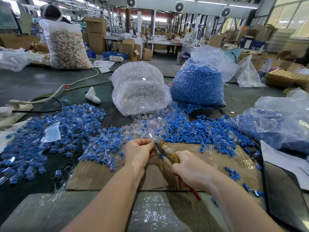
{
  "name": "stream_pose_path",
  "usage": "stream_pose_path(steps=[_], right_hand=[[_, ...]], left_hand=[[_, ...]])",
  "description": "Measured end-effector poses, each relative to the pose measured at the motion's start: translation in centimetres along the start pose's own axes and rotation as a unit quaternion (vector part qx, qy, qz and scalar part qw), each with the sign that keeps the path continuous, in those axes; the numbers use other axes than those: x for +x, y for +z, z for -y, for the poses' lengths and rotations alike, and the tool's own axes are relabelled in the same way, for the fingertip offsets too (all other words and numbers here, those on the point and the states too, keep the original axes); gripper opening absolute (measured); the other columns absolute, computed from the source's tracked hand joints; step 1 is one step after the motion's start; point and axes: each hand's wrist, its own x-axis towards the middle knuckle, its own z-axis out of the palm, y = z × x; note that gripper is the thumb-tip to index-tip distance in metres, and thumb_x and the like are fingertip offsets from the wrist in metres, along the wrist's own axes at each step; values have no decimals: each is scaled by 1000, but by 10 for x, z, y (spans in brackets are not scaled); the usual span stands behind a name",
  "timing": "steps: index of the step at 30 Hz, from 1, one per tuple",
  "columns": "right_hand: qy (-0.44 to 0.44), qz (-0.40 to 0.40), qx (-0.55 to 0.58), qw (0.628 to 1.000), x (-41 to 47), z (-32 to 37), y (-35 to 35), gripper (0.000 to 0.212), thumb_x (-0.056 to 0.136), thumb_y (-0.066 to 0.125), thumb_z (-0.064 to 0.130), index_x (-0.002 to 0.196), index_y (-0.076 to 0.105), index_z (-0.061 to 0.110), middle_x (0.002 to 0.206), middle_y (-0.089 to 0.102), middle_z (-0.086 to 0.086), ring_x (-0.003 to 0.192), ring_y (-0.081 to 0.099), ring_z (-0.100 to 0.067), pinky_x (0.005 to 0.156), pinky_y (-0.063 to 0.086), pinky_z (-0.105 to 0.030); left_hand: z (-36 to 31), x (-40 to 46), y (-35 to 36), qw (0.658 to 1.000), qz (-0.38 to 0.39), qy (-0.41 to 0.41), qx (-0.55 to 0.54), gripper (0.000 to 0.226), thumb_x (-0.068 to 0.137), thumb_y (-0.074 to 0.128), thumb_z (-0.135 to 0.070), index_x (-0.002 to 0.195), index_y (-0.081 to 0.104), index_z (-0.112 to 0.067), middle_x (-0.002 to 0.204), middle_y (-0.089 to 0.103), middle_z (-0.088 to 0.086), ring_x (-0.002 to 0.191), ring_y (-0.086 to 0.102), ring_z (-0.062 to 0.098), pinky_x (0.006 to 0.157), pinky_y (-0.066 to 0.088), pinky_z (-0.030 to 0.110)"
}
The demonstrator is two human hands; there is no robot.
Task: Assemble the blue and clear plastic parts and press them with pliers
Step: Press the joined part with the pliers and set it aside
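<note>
In the head view, the left hand (139, 152) had its fingers (147, 144) curled together, pinching a small clear part (151, 136) at the nose of the pliers (168, 152); whether a blue piece sat inside it could not be told. The right hand (189, 169) gripped the pliers' handles, fingers wrapped around them, with a red handle end (196, 195) sticking out below the wrist. The pliers' head touched the pinched part, though how its jaws stood was too small to tell. Both hands hovered over a flattened sheet of cardboard (108, 174) on the table (33, 84). To the left lay a wide heap of joined blue-and-clear pieces (55, 131); just beyond the hands sat a scatter of loose clear parts (150, 124), and to the right of that loose blue parts (200, 131). Farther back stood a bag of clear parts (138, 91) and, just beside it on the right, a bag of blue parts (199, 84). Another bag with blue pieces (275, 124) lay at the right edge. A sheet of bubble wrap (150, 213) lay near the person's forearms.
</note>
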Motion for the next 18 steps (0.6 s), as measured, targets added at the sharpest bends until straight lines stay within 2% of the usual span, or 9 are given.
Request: stream_pose_path(steps=[2, 4, 6, 7, 9, 11, 14, 16, 18], right_hand=[[6, -4, 60, 998, -2, -1, 2, 12, 83, 46, 6, 76, 48, 15, 65, 48, -1, 46, 42, -10, 40, 32, -18], [11, -16, 136, 991, -4, -3, 3, 12, 80, 51, 3, 86, 56, 13, 72, 56, -4, 46, 48, -9, 40, 36, -18], [10, -49, 169, 984, -1, -9, 2, 26, 77, 56, 1, 101, 59, 12, 89, 63, -9, 58, 57, -13, 47, 44, -23], [8, -77, 153, 985, 2, -13, 1, 32, 77, 58, 2, 108, 57, 11, 95, 63, -9, 65, 59, -15, 52, 47, -26], [25, -144, 74, 986, 10, -25, -2, 50, 78, 61, 8, 127, 49, 12, 111, 57, -8, 86, 60, -20, 70, 50, -33], [58, -210, -22, 976, 15, -36, -7, 61, 81, 61, 17, 138, 39, 14, 117, 49, -7, 105, 50, -24, 89, 45, -40], [86, -280, -105, 950, 19, -46, -18, 43, 83, 60, 23, 123, 48, 12, 95, 41, -3, 93, 35, -19, 82, 33, -33], [107, -294, -129, 941, 22, -54, -24, 37, 84, 59, 25, 118, 49, 14, 96, 44, -4, 92, 35, -20, 82, 33, -35], [127, -301, -156, 932, 26, -63, -29, 34, 84, 59, 30, 114, 49, 16, 105, 50, -7, 98, 42, -24, 89, 38, -38]], left_hand=[[-1, -3, -1, 1000, 4, -5, -6, 13, 84, 63, 1, 75, 65, -8, 68, 66, 8, 44, 59, 6, 41, 48, 18], [-2, -4, -2, 1000, 11, -7, -5, 9, 85, 62, -1, 80, 65, -7, 68, 66, 9, 46, 60, 9, 42, 49, 21], [-3, -4, -6, 999, 0, 24, 35, 4, 86, 63, -4, 85, 66, -6, 68, 66, 9, 53, 61, 15, 49, 53, 27], [-3, -2, -9, 993, -17, 64, 95, 4, 86, 64, -7, 87, 67, -6, 71, 66, 6, 59, 62, 16, 55, 53, 26], [-4, 0, -18, 950, -55, 174, 255, 7, 87, 63, -12, 91, 69, -12, 80, 66, -3, 68, 59, 6, 59, 45, 10], [-3, 2, -28, 893, -83, 257, 360, 15, 90, 60, -14, 101, 70, -14, 92, 65, -2, 77, 53, 5, 65, 37, 9], [0, 9, -40, 847, -115, 302, 422, 21, 91, 56, -12, 108, 69, -11, 94, 60, 3, 89, 43, 12, 77, 32, 20], [1, 15, -47, 832, -128, 303, 448, 22, 91, 56, -10, 110, 68, -10, 91, 58, 3, 90, 39, 14, 79, 30, 22], [2, 19, -53, 812, -142, 296, 482, 24, 91, 56, -10, 112, 67, -12, 92, 56, 2, 90, 37, 15, 81, 33, 25]])
